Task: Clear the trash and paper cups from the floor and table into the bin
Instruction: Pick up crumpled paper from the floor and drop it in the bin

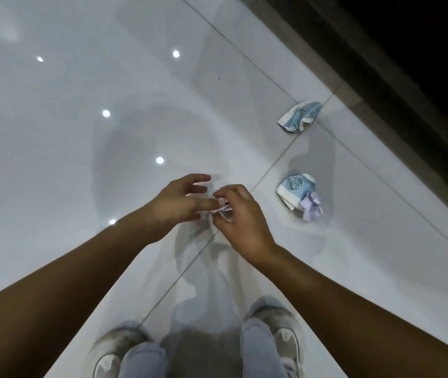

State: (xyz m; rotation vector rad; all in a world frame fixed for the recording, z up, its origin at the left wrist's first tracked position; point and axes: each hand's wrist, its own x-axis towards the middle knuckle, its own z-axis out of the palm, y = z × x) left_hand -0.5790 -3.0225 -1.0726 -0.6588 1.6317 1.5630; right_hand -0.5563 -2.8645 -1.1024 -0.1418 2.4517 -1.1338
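On the floor point(81, 132), two crushed cups are seen to the right: the far cup point(299, 115) and, nearer, the near cup point(293, 190), with a wad point(311, 207) touching its right side. Left of the near cup, the hands are held together above the floor, the left hand point(179, 203) beside the right hand point(240, 214), with a paper point(222, 211) between them. The shoes point(280, 331) are nearest, below the hands.

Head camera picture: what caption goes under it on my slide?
Right hand pinches crumpled lilac paper, left hand open beside it, two crushed blue-and-white paper cups on the white floor.

head-worn view, facing steeply down, floor point(81, 132) near
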